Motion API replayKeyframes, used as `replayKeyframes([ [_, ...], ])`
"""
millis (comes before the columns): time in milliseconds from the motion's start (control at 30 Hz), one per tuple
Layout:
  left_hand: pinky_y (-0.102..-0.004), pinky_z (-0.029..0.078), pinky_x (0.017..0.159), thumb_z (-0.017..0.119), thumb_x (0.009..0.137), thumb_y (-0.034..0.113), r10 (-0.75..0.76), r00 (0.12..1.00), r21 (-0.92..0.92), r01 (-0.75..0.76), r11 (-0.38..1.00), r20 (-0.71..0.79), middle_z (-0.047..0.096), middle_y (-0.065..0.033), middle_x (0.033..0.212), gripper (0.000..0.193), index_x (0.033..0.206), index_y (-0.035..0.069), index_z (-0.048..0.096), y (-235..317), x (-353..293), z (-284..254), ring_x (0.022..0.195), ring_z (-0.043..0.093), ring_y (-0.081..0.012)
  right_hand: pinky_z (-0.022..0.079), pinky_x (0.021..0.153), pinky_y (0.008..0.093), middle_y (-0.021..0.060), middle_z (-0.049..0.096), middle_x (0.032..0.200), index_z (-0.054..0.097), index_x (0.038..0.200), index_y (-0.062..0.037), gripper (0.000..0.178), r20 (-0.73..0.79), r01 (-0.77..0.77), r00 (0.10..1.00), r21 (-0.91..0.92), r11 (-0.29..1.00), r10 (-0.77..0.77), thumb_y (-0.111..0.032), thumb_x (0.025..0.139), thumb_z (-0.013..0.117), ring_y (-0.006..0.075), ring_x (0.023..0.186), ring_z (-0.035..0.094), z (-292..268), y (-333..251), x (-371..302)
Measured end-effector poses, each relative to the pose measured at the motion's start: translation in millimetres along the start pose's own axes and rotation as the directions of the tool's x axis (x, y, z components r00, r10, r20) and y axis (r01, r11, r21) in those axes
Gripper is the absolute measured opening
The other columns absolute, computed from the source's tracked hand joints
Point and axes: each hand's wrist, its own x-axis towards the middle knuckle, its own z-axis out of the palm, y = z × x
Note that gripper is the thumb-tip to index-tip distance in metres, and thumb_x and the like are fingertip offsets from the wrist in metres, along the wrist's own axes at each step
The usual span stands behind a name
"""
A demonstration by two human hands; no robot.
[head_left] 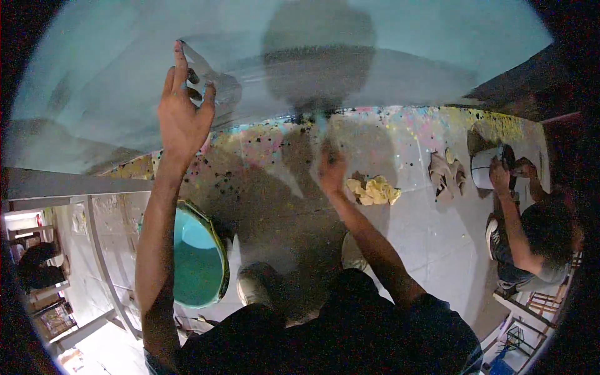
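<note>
My left hand (186, 115) is raised against the teal-grey wall (425, 56), index finger stretched up and the others loosely bent and apart. Nothing shows in it, and its fingertips look dark with paint. Lower and to the right, my right hand (332, 167) is curled and smeared by motion. From it a blurred paintbrush (321, 128) with pale blue bristles points up at the wall's bottom edge. Beside my left forearm stands a round bucket (224, 250) of teal paint (197, 265), partly hidden by that arm.
Crumpled yellowish paper (374, 190) and a greyish rag (446, 172) lie on the paint-spattered floor (425, 231). At the right, a crouching person (540, 231) handles a pale bucket (481, 169). A metal frame (103, 256) stands at the left. My shoes (253, 284) are below.
</note>
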Motion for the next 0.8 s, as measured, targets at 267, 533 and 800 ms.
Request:
replayKeyframes([
  [267, -0.0330, 0.046, 0.058, 0.057, 0.068, 0.004, 0.022, 1.000, 0.000, -0.022, 1.000, 0.000, 0.052, -0.0123, 0.086, 0.077, 0.134, 0.011, 0.018, -1.7, 0.6, 3.4, 0.058, 0.054, -0.0225, 0.041, 0.060, 0.0389, 0.0162, 0.056, 0.079, 0.056, 0.091, 0.0024, 0.026, 0.268, 0.077, 0.961, 0.000, 0.997, -0.074, -0.020, 0.082, 0.047, 0.0299, 0.065, 0.054, 60.7, -9.0, -33.5],
  [533, -0.0320, 0.045, 0.055, 0.057, 0.072, 0.009, 0.029, 0.989, -0.062, -0.038, 0.997, -0.143, 0.052, -0.0110, 0.085, 0.071, 0.134, 0.018, 0.022, -51.1, -4.5, -24.1, 0.058, 0.051, -0.0206, 0.040, 0.077, 0.0301, 0.0161, 0.058, 0.097, 0.052, 0.104, 0.0086, 0.037, -0.288, -0.145, 0.947, 0.008, 0.989, 0.142, -0.024, 0.087, 0.045, 0.0223, 0.085, 0.054, -71.9, 71.3, 20.7],
  [800, -0.0300, 0.047, 0.058, 0.056, 0.079, 0.015, 0.029, 0.980, 0.023, -0.025, 0.999, -0.198, 0.056, -0.0119, 0.084, 0.064, 0.133, 0.016, 0.023, -91.1, -4.5, -60.6, 0.063, 0.055, -0.0197, 0.040, 0.069, 0.0297, 0.0114, 0.056, 0.090, 0.049, 0.109, 0.0060, 0.036, -0.168, -0.145, 0.974, 0.064, 0.987, 0.154, -0.022, 0.088, 0.043, 0.0177, 0.077, 0.049, 0.5, 18.0, 12.0],
])
